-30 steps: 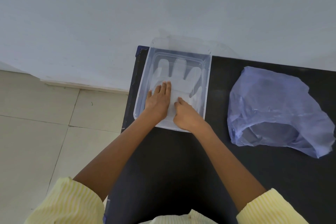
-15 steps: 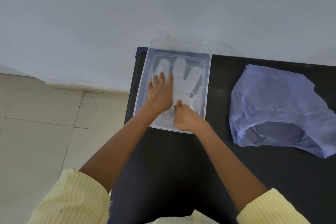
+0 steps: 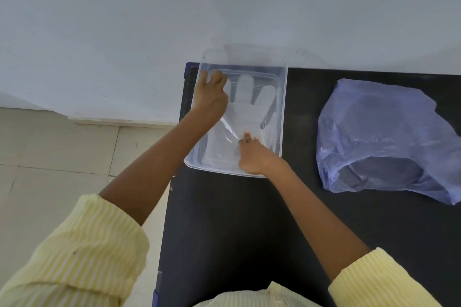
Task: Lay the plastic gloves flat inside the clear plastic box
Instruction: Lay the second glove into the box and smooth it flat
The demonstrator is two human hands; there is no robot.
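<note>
The left hand (image 3: 210,101) has slid up from the middle of the clear rectangular plastic box (image 3: 284,107), where it was lying beside the right hand (image 3: 253,156) half a second ago, and is now reaching into the far left corner. This is stretching the translucent plastic glove (image 3: 245,112) along the box floor, so the flattening is likely nearing its end, though a raised crease is still running between the two hands. The left fingers (image 3: 216,77), blurred, are looking slightly apart and nearly straight, pressing down on the glove. The right fingers (image 3: 247,137) are curling onto the glove's palm just at the crease's near end; whether they are pinching or only pressing, I cannot tell.
</note>
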